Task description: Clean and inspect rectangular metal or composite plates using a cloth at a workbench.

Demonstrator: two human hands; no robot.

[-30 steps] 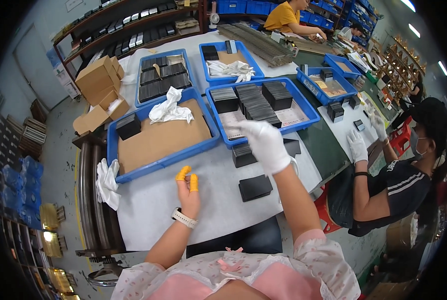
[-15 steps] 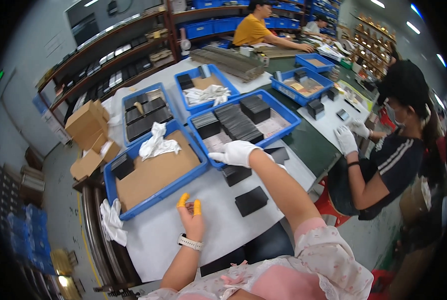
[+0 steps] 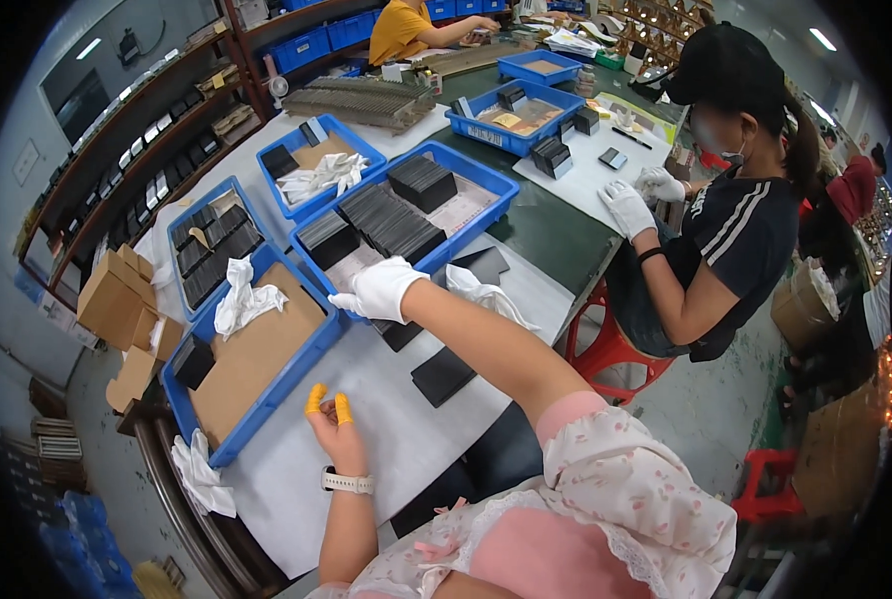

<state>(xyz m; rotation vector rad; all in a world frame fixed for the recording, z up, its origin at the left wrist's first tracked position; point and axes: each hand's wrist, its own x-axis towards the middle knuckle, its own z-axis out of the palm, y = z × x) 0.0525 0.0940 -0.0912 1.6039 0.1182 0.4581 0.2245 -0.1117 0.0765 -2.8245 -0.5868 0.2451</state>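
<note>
My right hand [image 3: 384, 290], in a white glove, is closed over the near rim of a blue tray [image 3: 469, 222]. Inside that tray stand rows of thin black plates [image 3: 394, 222]. Over the white-covered table is my left hand [image 3: 334, 419], bare apart from yellow finger cots on two fingers, its thumb and finger apart with nothing between them. Beyond it lies a second blue tray [image 3: 266, 407], lined with brown board, holding a small black stack [image 3: 193, 361] and a white cloth [image 3: 244, 298]. Several black plates [image 3: 442, 377] lie on the table below my right forearm.
Two more blue trays [image 3: 174, 222] [image 3: 378, 150] stand farther back. A white glove [image 3: 488, 298] lies beside my right forearm, and another white cloth [image 3: 201, 477] hangs at the table's left edge. On the right, a co-worker [image 3: 735, 215] in white gloves sits on a red stool [image 3: 615, 349].
The view has swung to the right, so the scene sits farther left. My right hand stays on the tray rim, and my left hand keeps nearly the same pose. A white glove beside my right forearm now shows.
</note>
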